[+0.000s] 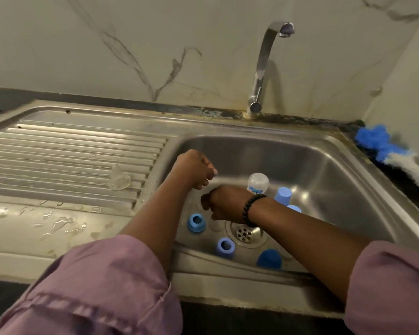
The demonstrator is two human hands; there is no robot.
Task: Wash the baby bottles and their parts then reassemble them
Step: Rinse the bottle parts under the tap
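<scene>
In the sink basin (324,170) a clear baby bottle (258,182) with blue print stands against the back slope. Beside it are two light blue caps (283,195), one half hidden by my right forearm. Two blue screw rings (196,222) (225,247) and a dark blue dome cap (269,258) lie near the drain (244,234). A clear teat (119,181) stands on the draining board. My left hand (196,169) hovers over the basin's left edge, fingers curled, nothing seen in it. My right hand (224,204) hangs low in the basin with fingers bent downward over a faint clear part (215,224).
The tap (261,68) stands behind the basin with no water running. A blue and white fluffy brush (385,151) lies on the dark counter at the right. The ribbed draining board (58,153) on the left is wet, with drops along its front.
</scene>
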